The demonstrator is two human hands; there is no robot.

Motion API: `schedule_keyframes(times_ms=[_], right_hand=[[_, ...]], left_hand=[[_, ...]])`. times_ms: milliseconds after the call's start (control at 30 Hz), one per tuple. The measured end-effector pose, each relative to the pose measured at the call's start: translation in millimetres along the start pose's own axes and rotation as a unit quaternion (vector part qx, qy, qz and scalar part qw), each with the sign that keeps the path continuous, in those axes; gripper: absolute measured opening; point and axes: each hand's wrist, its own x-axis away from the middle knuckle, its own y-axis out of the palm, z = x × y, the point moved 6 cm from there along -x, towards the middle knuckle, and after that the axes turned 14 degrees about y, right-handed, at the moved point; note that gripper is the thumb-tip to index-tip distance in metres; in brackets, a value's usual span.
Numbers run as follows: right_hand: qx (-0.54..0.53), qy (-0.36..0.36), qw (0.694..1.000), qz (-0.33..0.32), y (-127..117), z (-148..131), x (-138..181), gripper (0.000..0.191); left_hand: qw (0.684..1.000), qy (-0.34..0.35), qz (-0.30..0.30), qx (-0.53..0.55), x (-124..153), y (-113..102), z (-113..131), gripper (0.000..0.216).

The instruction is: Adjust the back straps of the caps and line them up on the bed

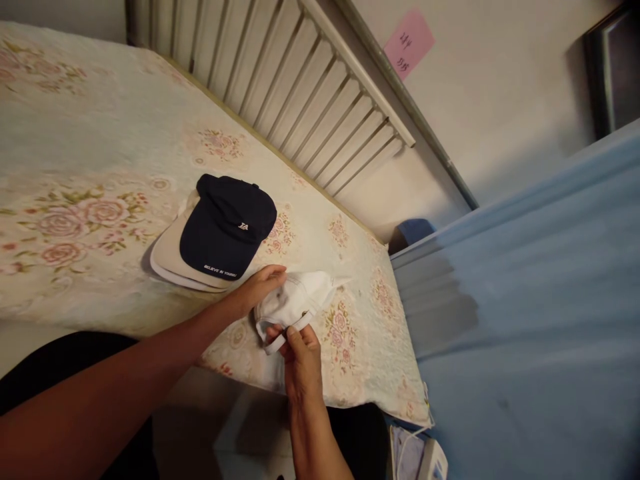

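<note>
A white baseball cap [295, 297] is held low over the bed, with its back strap turned toward me. My right hand [304, 350] pinches the strap near its small metal fastener, thumb on top. On the cap's left side, my left hand [263, 285] grips the edge; some of its fingers are hidden by the fabric. Just left of my hands, a navy cap [227, 230] with white lettering on its brim lies on top of a beige cap [167, 250]. Another pale brim shows underneath them.
A floral bedsheet [110, 267] covers the bed. Metal bed rails [280, 80] run along the far side by the wall, where a pink note [409, 43] is stuck. A blue curtain [520, 320] hangs on the right. A white device with a cable [434, 460] sits at lower right.
</note>
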Motion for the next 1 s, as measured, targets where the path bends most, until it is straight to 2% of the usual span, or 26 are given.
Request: schedule_keyframes(times_ms=[367,500,733,1000], right_hand=[[0.038,-0.006,0.999,-0.002,-11.0,6.8,-11.4,0.028],[0.060,-0.016,0.998,-0.012,-11.9,6.8,-11.8,0.026],[0.078,-0.038,0.996,-0.014,-21.5,11.6,-12.5,0.020],[0.081,-0.053,0.994,-0.053,-34.6,21.6,-19.5,0.022]], left_hand=[[0.998,0.018,0.012,-0.052,-3.2,-7.1,-14.3,0.051],[0.996,0.023,0.043,-0.075,-0.3,-13.2,-24.9,0.056],[0.977,0.084,0.075,-0.180,29.0,-23.0,-37.9,0.059],[0.934,0.131,0.179,-0.279,71.5,-34.0,-24.3,0.045]])
